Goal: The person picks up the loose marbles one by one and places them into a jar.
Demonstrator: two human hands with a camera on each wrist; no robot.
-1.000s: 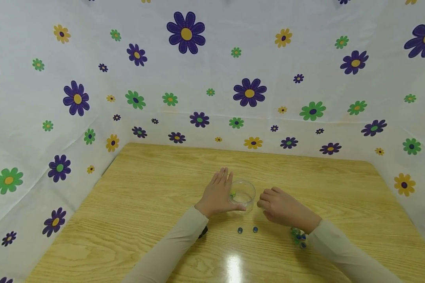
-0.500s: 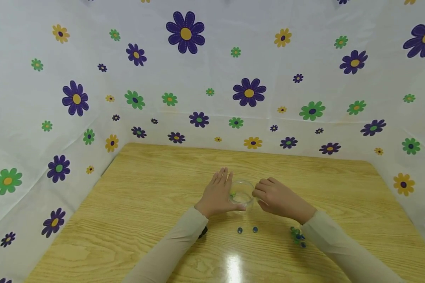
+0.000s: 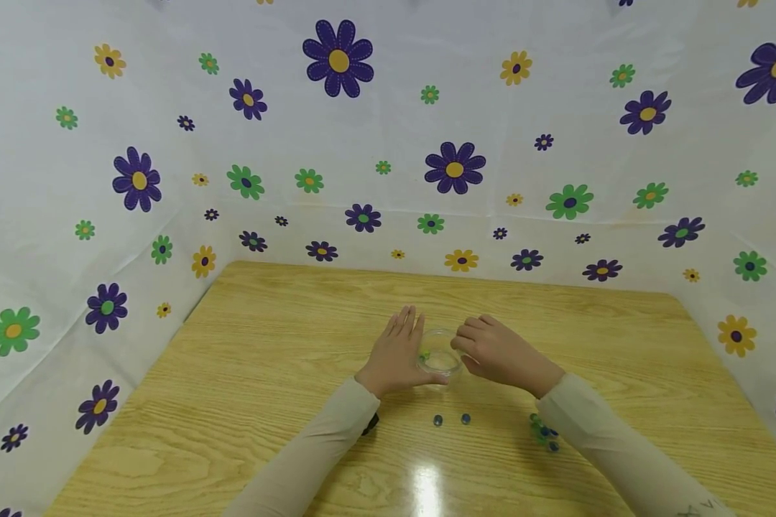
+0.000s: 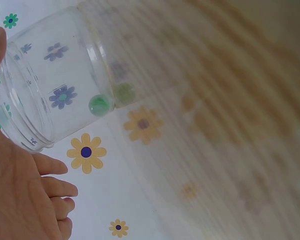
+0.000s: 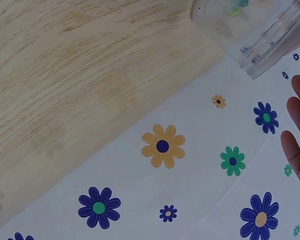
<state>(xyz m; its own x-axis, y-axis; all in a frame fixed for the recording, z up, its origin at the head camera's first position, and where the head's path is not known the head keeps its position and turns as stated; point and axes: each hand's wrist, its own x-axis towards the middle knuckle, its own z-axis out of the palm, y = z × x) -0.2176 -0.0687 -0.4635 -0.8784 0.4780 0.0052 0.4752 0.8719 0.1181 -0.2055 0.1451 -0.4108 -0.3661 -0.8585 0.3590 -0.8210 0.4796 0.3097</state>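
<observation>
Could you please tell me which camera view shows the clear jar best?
The left wrist view: the clear jar appears large, its wall and base visible. The head view shows it small, partly hidden; the right wrist view crops it at the corner.

The clear, cylindrical jar (image 4: 70,70) looks like smooth, glossy glass or plastic; which of the two cannot be told. The small, round green marble (image 4: 99,105) looks like shiny, translucent glass. The yellow-brown worktop (image 3: 297,345) has a wood-grain surface, smooth and glossy enough to carry a bright reflection. The white, flower-printed backdrop (image 3: 388,122) looks like creased matt cloth, and the beige sleeves (image 3: 304,445) like matt fabric.
</observation>
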